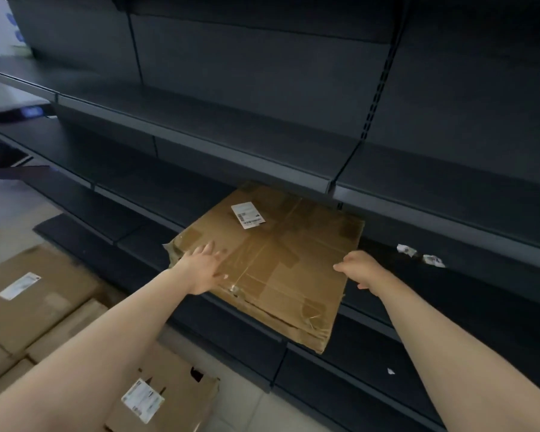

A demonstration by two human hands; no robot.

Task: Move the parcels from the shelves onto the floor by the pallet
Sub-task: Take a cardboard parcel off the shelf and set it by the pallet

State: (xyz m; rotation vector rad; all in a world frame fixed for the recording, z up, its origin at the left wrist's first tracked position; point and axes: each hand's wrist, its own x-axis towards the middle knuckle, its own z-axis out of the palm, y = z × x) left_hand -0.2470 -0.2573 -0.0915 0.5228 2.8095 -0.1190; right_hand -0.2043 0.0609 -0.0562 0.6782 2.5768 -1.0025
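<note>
A flat cardboard parcel (281, 263) is seen lying on a dark shelf (480, 291), between the two hands, with its near corner jutting out past the shelf's front edge. The left hand (201, 269) is laid flat on the parcel's top near its left corner, with the fingers spread and straight. The right hand (363, 271) is set at the parcel's right edge, its back turned to the camera, and its fingers are curled over that edge. A white label (248, 215) is stuck on the parcel's top, beyond the left hand and toward the back of the shelf. Brown tape is seen crossed over the top between the hands, and the cardboard is creased and worn at the near edge. Two crumpled paper scraps (406, 249) are seen on the same shelf, just right of the right hand. Below the left forearm, several labelled boxes (35, 294) are seen on the tiled floor (253, 406), close against one another. Further dark shelves are ranged above both hands.
</note>
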